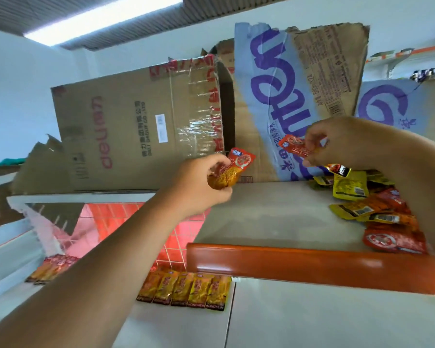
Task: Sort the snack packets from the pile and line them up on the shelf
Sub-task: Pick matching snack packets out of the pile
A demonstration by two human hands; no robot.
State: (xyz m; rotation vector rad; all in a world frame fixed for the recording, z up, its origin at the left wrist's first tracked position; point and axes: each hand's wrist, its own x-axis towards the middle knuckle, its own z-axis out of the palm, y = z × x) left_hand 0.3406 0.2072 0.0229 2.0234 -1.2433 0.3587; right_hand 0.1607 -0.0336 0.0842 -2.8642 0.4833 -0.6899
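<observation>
My left hand (pixel 201 182) grips an orange-red snack packet (pixel 239 164) above the upper shelf's left end. My right hand (pixel 337 141) pinches a second orange-red packet (pixel 295 146) higher up, in front of the purple-printed cardboard. A pile of yellow, orange and red packets (pixel 372 207) lies on the upper shelf (pixel 274 217) under my right forearm. On the lower shelf (pixel 312 317) a row of several orange and yellow packets (pixel 186 290) stands side by side, and a few more packets (pixel 53 267) lie further left.
A brown carton (pixel 126 131) and torn purple-printed cardboard (pixel 286 96) stand against the wall behind the upper shelf. An orange rail (pixel 299 264) runs along the upper shelf's front edge. Red tiled floor (pixel 126 222) shows between the shelves at left.
</observation>
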